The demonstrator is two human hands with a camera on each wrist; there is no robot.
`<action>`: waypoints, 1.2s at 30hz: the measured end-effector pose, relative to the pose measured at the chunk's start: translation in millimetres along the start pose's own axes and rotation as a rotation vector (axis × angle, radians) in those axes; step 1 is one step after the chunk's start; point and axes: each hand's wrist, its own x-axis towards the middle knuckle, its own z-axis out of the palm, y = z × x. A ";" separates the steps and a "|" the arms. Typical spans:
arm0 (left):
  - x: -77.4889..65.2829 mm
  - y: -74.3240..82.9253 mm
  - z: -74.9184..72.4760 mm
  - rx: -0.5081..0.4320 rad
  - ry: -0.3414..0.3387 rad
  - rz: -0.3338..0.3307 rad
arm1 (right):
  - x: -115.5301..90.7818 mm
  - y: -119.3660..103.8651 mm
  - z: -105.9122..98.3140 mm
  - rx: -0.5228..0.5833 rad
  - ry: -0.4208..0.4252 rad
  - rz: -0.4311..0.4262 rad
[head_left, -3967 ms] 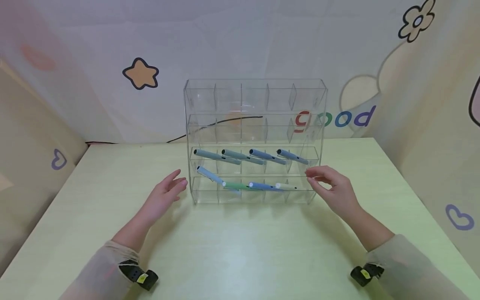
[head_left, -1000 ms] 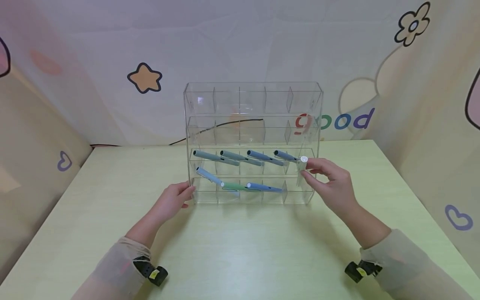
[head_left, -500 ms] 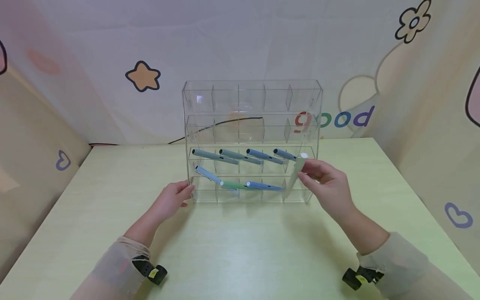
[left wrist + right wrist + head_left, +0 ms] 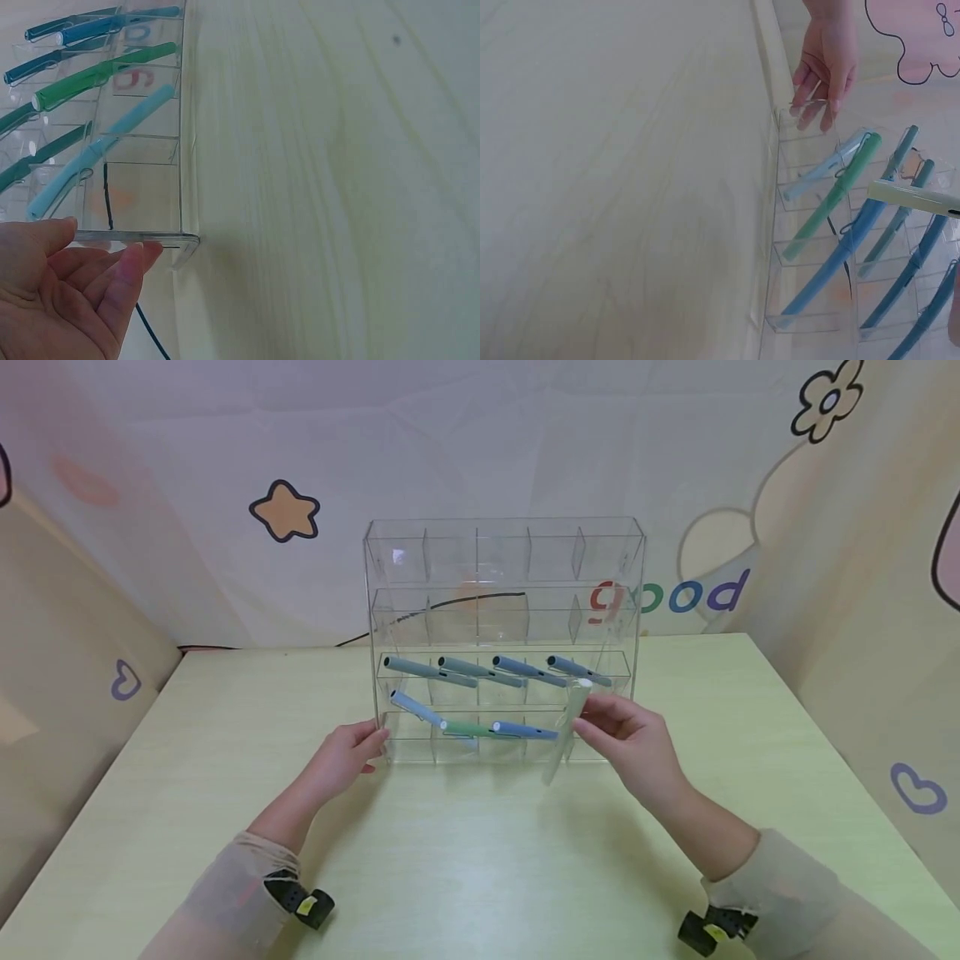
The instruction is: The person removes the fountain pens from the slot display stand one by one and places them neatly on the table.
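A clear acrylic pen rack point(image 4: 502, 518) with rows of compartments stands on the table. At its lower left side my left hand point(image 4: 345, 760) grips the side panel, thumb and fingers on opposite faces in the left wrist view. My right hand point(image 4: 637, 747) pinches a pale whitish-green pen point(image 4: 567, 727) between thumb and fingers. This pen tilts, white end up, in front of the rack's lower right. The bottom row holds a light blue pen point(image 4: 414, 707), a green pen point(image 4: 90, 81) and a blue pen point(image 4: 523, 730). Several blue and teal pens point(image 4: 427, 672) lie in the row above.
The light wooden table point(image 4: 465, 860) reaches in front of the rack and to both sides. A printed cloth point(image 4: 187, 543) hangs right behind it. Each sleeve carries a small black wrist camera point(image 4: 318, 908). The two upper rack rows hold no pens.
My left hand has moved in and taken hold of the rack's side. My right hand has lifted the pale pen out of the bottom row, tilted it, then moved left and forward.
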 end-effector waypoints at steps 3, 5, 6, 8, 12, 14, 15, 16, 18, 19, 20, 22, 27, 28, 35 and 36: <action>-0.9 0.4 -0.1 0.001 -0.001 0.000 | -0.7 1.5 4.4 0.032 -0.022 0.052; -1.1 0.5 -0.3 0.000 -0.002 -0.001 | -1.0 2.7 7.3 0.054 -0.036 0.068; -1.1 0.6 -0.4 -0.001 -0.003 -0.003 | -1.3 3.5 8.5 0.063 -0.044 0.076; -1.1 0.7 -0.2 -0.004 -0.006 -0.003 | -1.2 5.3 11.0 0.073 -0.057 0.091; -0.2 0.7 0.1 -0.005 0.000 -0.004 | -1.3 10.0 15.7 0.090 -0.087 0.119; 0.1 0.7 0.2 -0.003 0.006 -0.004 | -1.6 12.4 18.3 0.101 -0.101 0.134; 0.2 0.6 0.2 -0.004 0.008 -0.005 | -1.9 13.2 19.7 0.104 -0.109 0.138; 0.4 0.4 0.2 -0.005 0.009 -0.005 | -2.1 14.0 21.1 0.106 -0.117 0.142; 0.2 0.5 0.2 -0.008 0.010 -0.007 | -2.0 15.8 24.2 0.117 -0.129 0.152; 0.1 0.6 0.3 -0.009 0.009 -0.008 | -2.0 16.5 25.7 0.122 -0.134 0.158; -0.1 0.5 0.3 -0.010 0.009 -0.008 | -1.9 17.5 27.3 0.127 -0.138 0.164; -0.4 0.5 0.3 -0.009 0.009 -0.008 | -2.3 18.8 30.4 0.135 -0.148 0.178; -1.2 1.0 0.1 -0.004 0.009 -0.009 | -3.5 22.2 38.0 0.139 -0.171 0.205; -1.3 1.2 0.0 -0.005 0.008 -0.010 | -3.6 23.0 39.6 0.136 -0.175 0.208; -1.2 2.9 0.2 -0.012 -0.002 -0.010 | -3.2 27.1 50.1 0.139 -0.217 0.226; -1.2 3.0 0.5 -0.014 -0.001 -0.009 | -3.3 27.6 51.6 0.142 -0.226 0.226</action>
